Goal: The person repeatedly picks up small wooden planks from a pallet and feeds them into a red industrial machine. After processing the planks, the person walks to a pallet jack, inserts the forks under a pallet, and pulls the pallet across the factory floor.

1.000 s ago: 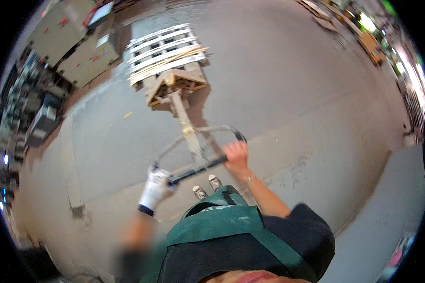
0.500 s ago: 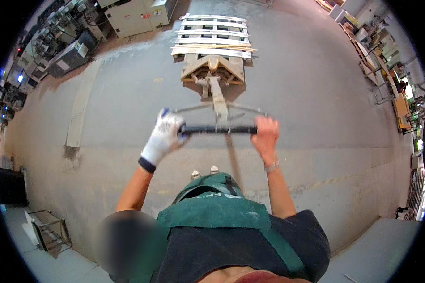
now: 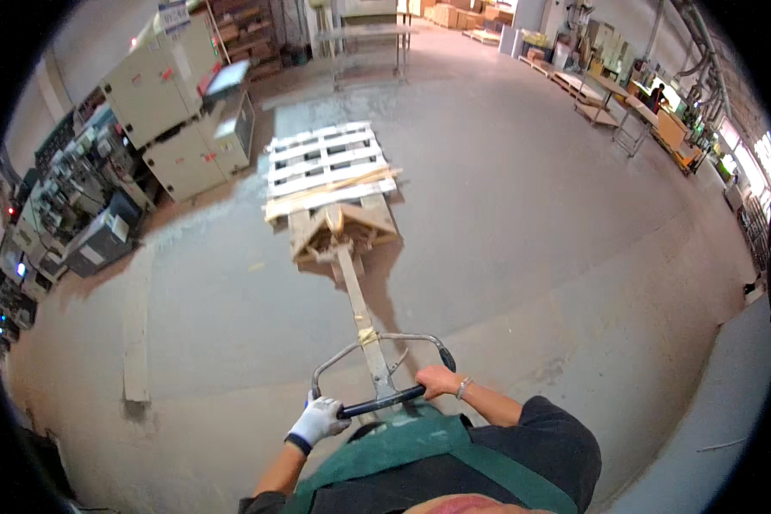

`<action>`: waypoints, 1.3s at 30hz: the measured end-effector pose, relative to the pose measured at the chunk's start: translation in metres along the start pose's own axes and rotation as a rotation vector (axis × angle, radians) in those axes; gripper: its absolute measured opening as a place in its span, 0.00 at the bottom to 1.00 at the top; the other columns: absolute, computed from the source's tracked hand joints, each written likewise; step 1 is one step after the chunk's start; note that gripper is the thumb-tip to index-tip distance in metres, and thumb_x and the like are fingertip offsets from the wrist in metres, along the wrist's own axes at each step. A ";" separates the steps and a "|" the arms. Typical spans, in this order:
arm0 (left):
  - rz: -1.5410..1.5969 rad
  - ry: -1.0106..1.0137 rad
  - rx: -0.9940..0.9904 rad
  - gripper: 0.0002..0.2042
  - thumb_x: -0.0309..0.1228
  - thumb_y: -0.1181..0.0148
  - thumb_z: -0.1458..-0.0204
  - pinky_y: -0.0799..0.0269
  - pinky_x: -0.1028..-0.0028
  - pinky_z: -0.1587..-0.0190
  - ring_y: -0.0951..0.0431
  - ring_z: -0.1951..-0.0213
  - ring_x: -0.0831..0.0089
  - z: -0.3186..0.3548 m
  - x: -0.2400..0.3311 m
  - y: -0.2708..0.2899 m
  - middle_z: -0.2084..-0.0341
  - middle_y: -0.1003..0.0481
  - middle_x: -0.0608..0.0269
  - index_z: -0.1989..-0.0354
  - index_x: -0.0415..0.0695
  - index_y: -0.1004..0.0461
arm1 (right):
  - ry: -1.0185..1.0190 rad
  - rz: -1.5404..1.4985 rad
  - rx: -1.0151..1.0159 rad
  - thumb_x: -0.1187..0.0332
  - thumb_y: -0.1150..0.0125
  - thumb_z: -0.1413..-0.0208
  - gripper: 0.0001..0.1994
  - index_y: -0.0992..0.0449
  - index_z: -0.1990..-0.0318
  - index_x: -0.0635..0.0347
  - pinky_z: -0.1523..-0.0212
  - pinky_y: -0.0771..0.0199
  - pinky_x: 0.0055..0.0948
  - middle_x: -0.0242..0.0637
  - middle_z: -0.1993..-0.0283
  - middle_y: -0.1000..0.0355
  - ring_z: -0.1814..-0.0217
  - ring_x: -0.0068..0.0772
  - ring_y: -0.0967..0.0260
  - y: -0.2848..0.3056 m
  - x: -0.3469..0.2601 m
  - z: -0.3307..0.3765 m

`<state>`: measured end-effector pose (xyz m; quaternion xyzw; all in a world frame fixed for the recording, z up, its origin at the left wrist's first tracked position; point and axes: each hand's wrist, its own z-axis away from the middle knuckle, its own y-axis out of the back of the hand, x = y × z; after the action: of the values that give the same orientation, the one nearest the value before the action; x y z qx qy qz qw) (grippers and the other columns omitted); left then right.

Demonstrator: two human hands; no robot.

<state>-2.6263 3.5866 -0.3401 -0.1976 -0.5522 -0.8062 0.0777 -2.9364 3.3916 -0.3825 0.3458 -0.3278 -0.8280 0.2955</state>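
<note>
A pallet jack stretches away ahead of me, its long shaft rising to a looped handle with a black grip bar. My left hand, in a white glove with a dark cuff, is wrapped round the bar's left end. Bare, with a band at the wrist, my right hand grips the right end of the bar. The bar lies close against my green apron. On the jack's forks sits a white slatted pallet, with loose thin wooden strips across its near end.
Beige machine cabinets and other machinery line the left side. At the far end stands a metal table. Work tables and stacked goods run along the right. A long flat strip lies on the floor at left.
The handle bar has come down and nearer my body, with both hands still on it. In view, the loaded jack sits lower and further left; more of the far room shows.
</note>
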 end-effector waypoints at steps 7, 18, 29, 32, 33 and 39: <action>-0.334 -0.045 0.966 0.30 0.35 0.29 0.53 0.42 0.41 0.36 0.30 0.44 0.45 -0.025 0.012 0.171 0.49 0.31 0.46 0.44 0.38 0.35 | 0.001 0.283 1.144 0.72 0.40 0.63 0.06 0.29 0.74 0.55 0.64 0.37 0.46 0.41 0.72 0.30 0.67 0.49 0.32 0.188 -0.085 0.010; -0.043 -0.048 0.528 0.16 0.42 0.36 0.57 0.43 0.46 0.40 0.27 0.58 0.56 0.063 0.026 -0.008 0.68 0.29 0.55 0.66 0.44 0.29 | -0.176 0.237 0.038 0.51 0.30 0.55 0.22 0.23 0.64 0.62 0.56 0.25 0.52 0.54 0.61 0.23 0.55 0.56 0.24 0.012 -0.083 0.054; -0.043 -0.020 0.914 0.17 0.39 0.35 0.59 0.44 0.48 0.38 0.30 0.48 0.55 0.112 -0.095 0.203 0.60 0.30 0.56 0.62 0.47 0.29 | -0.242 0.529 0.506 0.53 0.27 0.58 0.24 0.30 0.64 0.60 0.59 0.26 0.49 0.47 0.65 0.25 0.58 0.53 0.25 0.183 -0.281 -0.013; 0.015 -0.073 0.754 0.19 0.40 0.34 0.59 0.45 0.45 0.38 0.31 0.47 0.55 0.151 -0.121 0.167 0.58 0.30 0.55 0.59 0.46 0.28 | -0.225 0.562 0.290 0.49 0.28 0.57 0.22 0.28 0.68 0.59 0.65 0.24 0.49 0.44 0.73 0.26 0.67 0.54 0.24 0.128 -0.247 -0.044; 0.004 -0.063 0.660 0.20 0.40 0.35 0.58 0.45 0.44 0.39 0.31 0.47 0.55 0.158 -0.126 0.163 0.57 0.29 0.56 0.57 0.47 0.28 | -0.209 0.560 0.202 0.48 0.29 0.56 0.23 0.27 0.69 0.59 0.66 0.24 0.49 0.43 0.75 0.26 0.69 0.54 0.25 0.118 -0.236 -0.053; 0.121 -0.262 0.741 0.21 0.42 0.37 0.52 0.50 0.43 0.34 0.34 0.42 0.57 0.161 -0.178 0.225 0.52 0.29 0.56 0.50 0.47 0.28 | 0.472 0.448 0.364 0.48 0.25 0.59 0.25 0.25 0.72 0.63 0.72 0.28 0.45 0.44 0.77 0.26 0.75 0.50 0.27 0.275 -0.430 -0.129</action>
<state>-2.3494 3.6328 -0.1686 -0.2896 -0.7982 -0.5144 0.1202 -2.5133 3.4880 -0.0851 0.4937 -0.4601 -0.5684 0.4706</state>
